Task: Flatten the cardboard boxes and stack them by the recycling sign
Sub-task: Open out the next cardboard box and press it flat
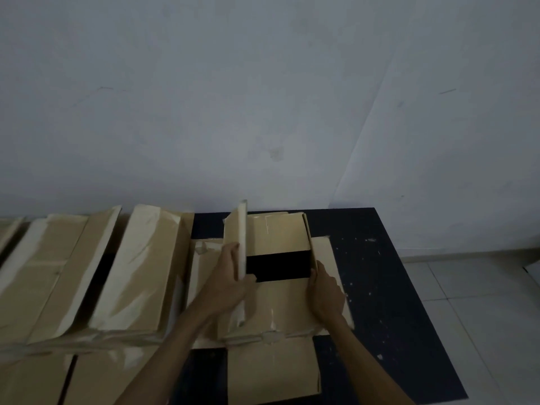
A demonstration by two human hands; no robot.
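— What are the hands doing?

— The left hand (230,277) grips the left flap (238,252) of a cardboard box (277,305). Its fingers curl round the outer face and the thumb crosses the inner edge, so the flap stands upright, edge-on to the camera. The right hand (324,290) holds the right flap (310,244), fingers wrapped over its thin edge, thumb on the inside.

— What is the box like?

— Plain tan corrugated board, matte, with pale strips of torn tape along the seams and ragged paper at the near corners. It is open on top; between the two flaps shows a black rectangular gap, with the far flap's brown inside face beyond it. A near flap (271,372) lies flat toward the camera.

— Where does it sit?

— On a dark blue mat (380,287), speckled with white flecks, close to the far wall (263,97), which is pale grey and scuffed. Right of the mat is light tiled floor (482,302).

— Anything else?

— To the left, more boxes (137,276) of the same tan board lie in a row, touching one another, their long flaps glossy with wide tape. The nearest one lies just beside the held box.
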